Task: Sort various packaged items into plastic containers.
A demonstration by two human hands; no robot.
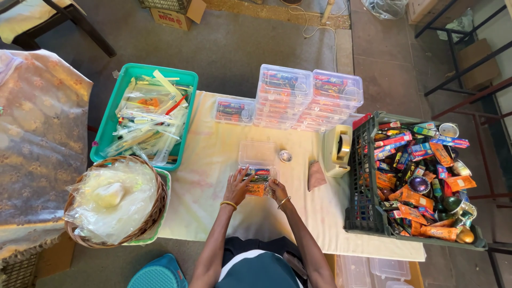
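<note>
You work at the middle of the frame: your left hand point(236, 185) and right hand point(277, 189) both rest with fingers closed on an open clear box point(258, 175), already filled with small colourful packets. At the upper middle, stacks of filled boxes point(306, 98) stand finished. At the right, the dark crate point(368, 202) is full of loose items, so I judge much packing remains.

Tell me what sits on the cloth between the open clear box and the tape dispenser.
A small round silver object lies between the open clear box and the tape dispenser, seen in the head view.
</note>
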